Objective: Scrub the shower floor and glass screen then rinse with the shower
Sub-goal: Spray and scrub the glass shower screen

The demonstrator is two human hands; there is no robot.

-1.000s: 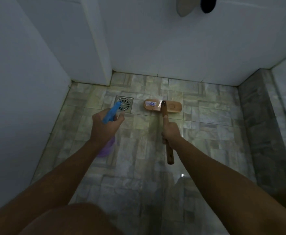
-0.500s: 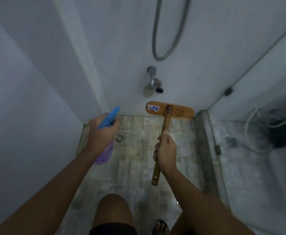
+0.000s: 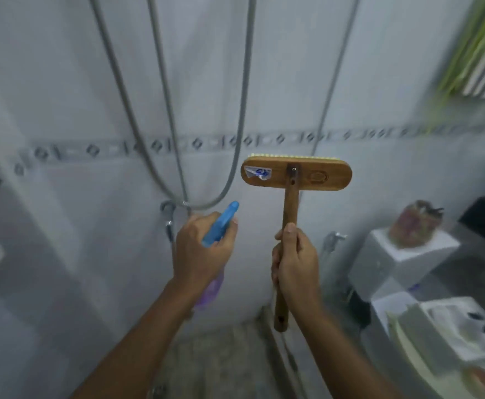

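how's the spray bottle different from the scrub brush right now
The spray bottle has a blue head and purple body; the scrub brush is brown wood. The spray bottle sits in the left hand, the scrub brush in the right hand. The scrub brush stands upright, head on top; the spray bottle's nozzle slants up and rightward. Both are gripped, held up before the tiled wall.

Left hand [image 3: 201, 249], right hand [image 3: 296, 260], both forearms [image 3: 137, 338] bare, fingernails [image 3: 290, 227] seemingly short
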